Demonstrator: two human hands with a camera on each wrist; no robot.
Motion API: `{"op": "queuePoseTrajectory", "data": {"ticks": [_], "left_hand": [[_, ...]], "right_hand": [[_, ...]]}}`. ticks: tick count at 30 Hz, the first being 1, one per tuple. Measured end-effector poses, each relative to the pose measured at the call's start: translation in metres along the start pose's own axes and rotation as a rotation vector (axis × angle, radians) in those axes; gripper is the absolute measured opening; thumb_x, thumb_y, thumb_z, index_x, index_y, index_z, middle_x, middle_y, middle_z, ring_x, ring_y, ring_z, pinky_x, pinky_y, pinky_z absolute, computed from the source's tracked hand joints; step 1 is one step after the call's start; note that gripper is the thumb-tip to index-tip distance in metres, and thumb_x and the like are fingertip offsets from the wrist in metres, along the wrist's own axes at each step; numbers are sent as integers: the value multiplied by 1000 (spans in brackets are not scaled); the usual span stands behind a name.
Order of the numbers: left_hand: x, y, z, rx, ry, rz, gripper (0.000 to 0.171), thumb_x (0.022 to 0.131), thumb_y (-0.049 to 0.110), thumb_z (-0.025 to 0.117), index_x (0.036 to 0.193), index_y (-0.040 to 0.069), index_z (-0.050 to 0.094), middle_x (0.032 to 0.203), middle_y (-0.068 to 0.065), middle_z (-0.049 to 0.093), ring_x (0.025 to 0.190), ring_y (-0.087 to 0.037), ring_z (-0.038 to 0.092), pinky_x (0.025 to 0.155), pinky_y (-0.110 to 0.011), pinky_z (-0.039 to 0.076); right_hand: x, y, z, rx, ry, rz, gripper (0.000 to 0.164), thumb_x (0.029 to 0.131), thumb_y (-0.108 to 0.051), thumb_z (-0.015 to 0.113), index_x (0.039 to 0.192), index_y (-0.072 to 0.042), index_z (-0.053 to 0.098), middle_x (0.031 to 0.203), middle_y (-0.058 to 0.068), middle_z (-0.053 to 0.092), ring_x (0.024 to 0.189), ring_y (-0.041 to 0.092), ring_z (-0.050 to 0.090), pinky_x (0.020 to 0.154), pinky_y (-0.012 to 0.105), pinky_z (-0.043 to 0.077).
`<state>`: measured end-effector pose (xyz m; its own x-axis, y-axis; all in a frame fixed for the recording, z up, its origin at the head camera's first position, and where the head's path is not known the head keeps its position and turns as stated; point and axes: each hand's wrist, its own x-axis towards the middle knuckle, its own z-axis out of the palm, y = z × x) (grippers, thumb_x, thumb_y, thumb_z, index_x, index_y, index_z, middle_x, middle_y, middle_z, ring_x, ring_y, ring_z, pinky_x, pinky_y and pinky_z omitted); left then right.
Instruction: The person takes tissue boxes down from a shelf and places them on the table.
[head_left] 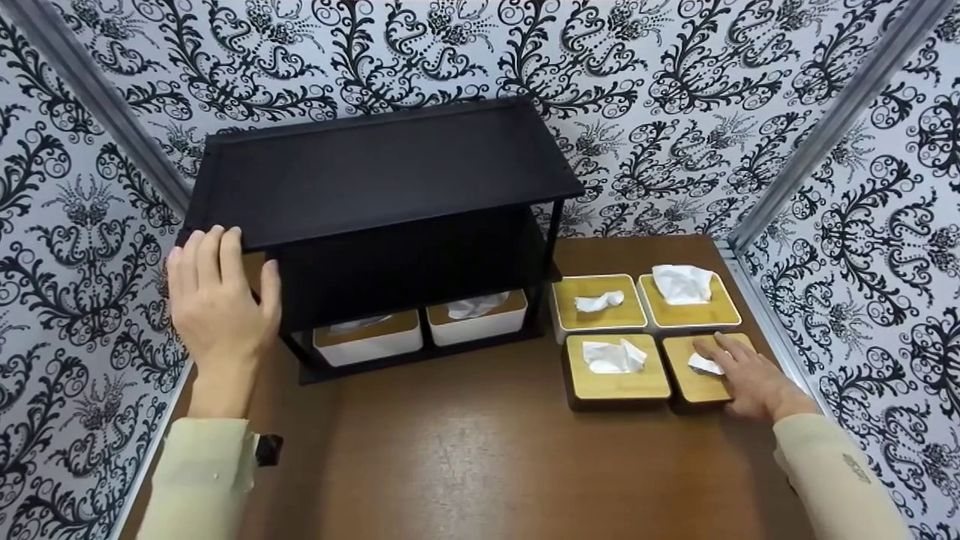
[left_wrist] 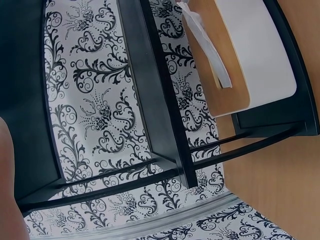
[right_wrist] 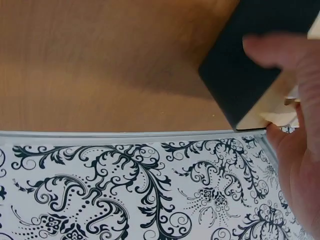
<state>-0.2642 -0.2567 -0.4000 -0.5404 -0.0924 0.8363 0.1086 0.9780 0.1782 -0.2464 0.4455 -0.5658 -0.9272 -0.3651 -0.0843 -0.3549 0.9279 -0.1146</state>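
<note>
My left hand point(head_left: 221, 300) rests on the front left corner of a black two-tier shelf point(head_left: 390, 172), its fingers straight over the top edge and the thumb apart. Only a sliver of that hand shows at the left edge of the left wrist view. On the right, my right hand point(head_left: 750, 379) holds a dark tissue box point(right_wrist: 245, 65) with a wooden lid, fingers across the lid and thumb at the dark side. A tissue point(head_left: 705, 364) pokes from its slot. Left of it sits another dark tissue box point(head_left: 619, 386) with a wooden lid.
Two white tissue boxes point(head_left: 596, 319) point(head_left: 690, 311) with wooden lids stand behind the dark ones. Two more white boxes point(head_left: 367, 346) point(head_left: 480, 324) sit on the shelf's lower level. Patterned walls point(head_left: 870, 247) with metal edging enclose the brown table point(head_left: 465, 457).
</note>
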Motion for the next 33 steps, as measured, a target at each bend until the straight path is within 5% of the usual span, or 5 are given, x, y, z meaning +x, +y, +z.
{"op": "queuePoseTrajectory", "data": {"ticks": [6, 12, 17, 27, 33], "left_hand": [[-1, 1, 2, -9, 6, 0, 51, 95, 40, 46, 129, 2, 56, 132, -18, 57, 129, -36, 47, 121, -45, 27], [0, -1, 1, -4, -1, 0, 52, 96, 40, 45, 130, 2, 55, 133, -18, 57, 130, -37, 47, 121, -45, 27], [0, -2, 0, 0, -9, -5, 52, 96, 41, 45, 131, 2, 54, 134, -18, 56, 130, -37, 46, 122, -45, 26], [-1, 0, 0, -5, -21, -6, 52, 96, 40, 45, 131, 2, 54, 134, -18, 56, 131, -37, 46, 122, -44, 25], [-1, -1, 0, -5, -17, -5, 52, 96, 40, 45, 131, 3, 54, 134, -18, 56, 131, -37, 46, 123, -44, 24]], "right_hand": [[-3, -9, -3, 77, 38, 30, 107, 67, -59, 78, 151, -14, 31, 151, 28, 31, 135, 52, 33, 102, 75, 31], [8, -26, -8, 87, 189, 19, 83, 83, -48, 70, 149, -10, 36, 150, 23, 38, 134, 48, 37, 105, 72, 29], [27, -53, -14, 85, 285, -65, 74, 84, -35, 71, 145, -5, 41, 143, 22, 46, 128, 45, 44, 107, 64, 32], [64, -136, -5, 53, 288, -279, 74, 80, -36, 75, 140, -3, 49, 139, 19, 52, 128, 38, 49, 108, 58, 39], [82, -184, 2, 33, 207, -307, 75, 84, -41, 70, 144, -4, 43, 144, 19, 49, 132, 37, 48, 110, 54, 41]]}}
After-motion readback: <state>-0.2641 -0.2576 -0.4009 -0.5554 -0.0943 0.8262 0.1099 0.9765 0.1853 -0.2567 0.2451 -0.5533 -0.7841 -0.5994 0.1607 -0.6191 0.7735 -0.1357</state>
